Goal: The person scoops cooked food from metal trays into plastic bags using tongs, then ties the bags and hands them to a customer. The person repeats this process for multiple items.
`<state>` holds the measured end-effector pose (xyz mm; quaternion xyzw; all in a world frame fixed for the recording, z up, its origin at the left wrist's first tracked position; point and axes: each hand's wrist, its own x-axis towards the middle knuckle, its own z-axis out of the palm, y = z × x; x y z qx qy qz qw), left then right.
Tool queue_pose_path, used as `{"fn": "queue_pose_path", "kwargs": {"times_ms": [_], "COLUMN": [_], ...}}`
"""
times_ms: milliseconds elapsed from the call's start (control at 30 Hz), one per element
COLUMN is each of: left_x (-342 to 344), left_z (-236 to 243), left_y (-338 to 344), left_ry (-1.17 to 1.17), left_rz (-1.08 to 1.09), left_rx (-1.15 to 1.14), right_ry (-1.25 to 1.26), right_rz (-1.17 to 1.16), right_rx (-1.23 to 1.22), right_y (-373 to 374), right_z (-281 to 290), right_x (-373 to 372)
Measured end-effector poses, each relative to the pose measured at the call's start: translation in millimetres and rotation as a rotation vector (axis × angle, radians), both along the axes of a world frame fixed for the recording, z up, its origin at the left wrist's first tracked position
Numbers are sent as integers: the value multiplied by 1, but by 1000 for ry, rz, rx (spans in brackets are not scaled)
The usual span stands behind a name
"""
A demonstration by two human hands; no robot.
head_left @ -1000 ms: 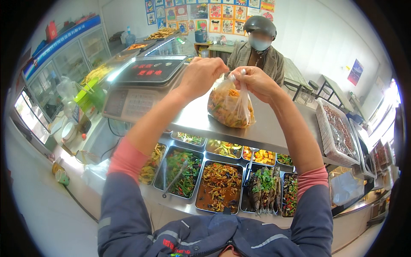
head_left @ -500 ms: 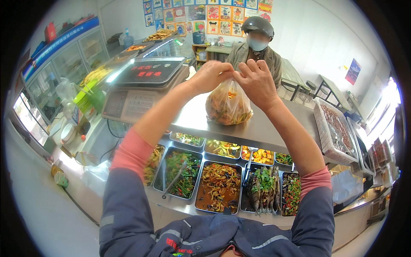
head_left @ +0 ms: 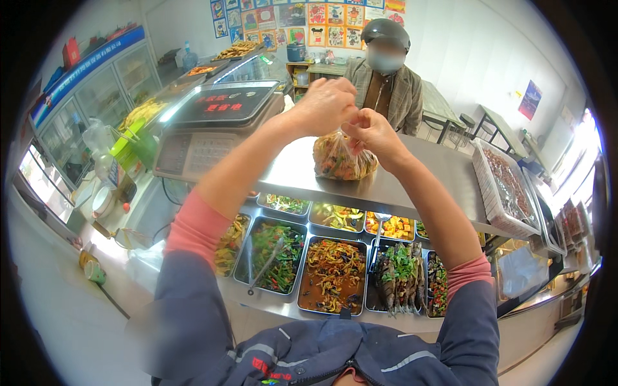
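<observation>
A clear plastic bag of mixed cooked food [head_left: 337, 166] rests on the steel counter [head_left: 444, 190]. My left hand [head_left: 327, 100] is closed with bent fingers at the bag's top, raised just above and left of my right hand; the bit it pinches is mostly hidden behind the fingers. My right hand [head_left: 373, 138] pinches the gathered top of the bag, its thumb and forefinger together over the food. A scale [head_left: 190, 152] with a dark platform stands left of both hands.
A helmeted, masked person [head_left: 389, 96] stands across the counter. Food trays [head_left: 297, 273] with tongs and a spoon sit below it. A white basket of dark items [head_left: 507, 190] is at right; a green container [head_left: 123, 151] and bottles are at left; tables and stools stand behind.
My hands have shifted from side by side to left above right, the left rising and the right lowering. The bag's top is more gathered and the bag sits slightly higher in view.
</observation>
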<state>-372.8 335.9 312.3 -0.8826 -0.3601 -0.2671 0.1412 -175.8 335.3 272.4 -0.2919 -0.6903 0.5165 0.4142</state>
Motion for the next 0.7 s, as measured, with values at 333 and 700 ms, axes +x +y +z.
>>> {"fn": "queue_pose_path", "kwargs": {"times_ms": [333, 700], "left_x": [-17, 0], "left_z": [-31, -41], "left_y": [-8, -12], "left_ry": [-30, -610], "left_rz": [60, -60], "left_rx": [51, -523], "right_ry": [-40, -239], "right_rz": [-66, -202], "right_rx": [-13, 406], "right_y": [-3, -7], "right_z": [-3, -1], "right_x": [5, -7]}}
